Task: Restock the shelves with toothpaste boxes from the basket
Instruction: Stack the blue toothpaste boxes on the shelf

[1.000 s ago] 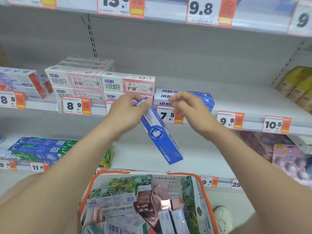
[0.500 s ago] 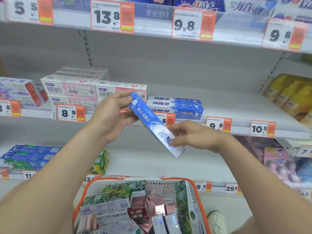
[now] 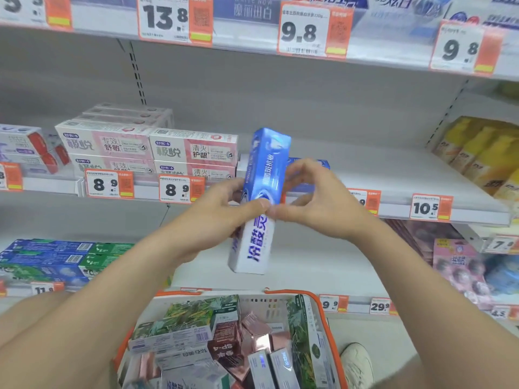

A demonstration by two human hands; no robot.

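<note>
Fingers (image 3: 252,207) of left hand (image 3: 219,220), right hand (image 3: 317,203) pinch toothpaste box (image 3: 264,172) before open shelf edge (image 3: 393,213).

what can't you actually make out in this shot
1. Head view: the price tag between 8.9 and 10.5 is mostly covered by the right hand; only a 9 shows.
2. Head view: the shelved blue boxes sit behind the held toothpaste box and that hand, so their count is unclear.
3. Head view: the basket is cut off by the bottom edge and both forearms.
4. Head view: the tags' small print is too small and blurred.
</note>
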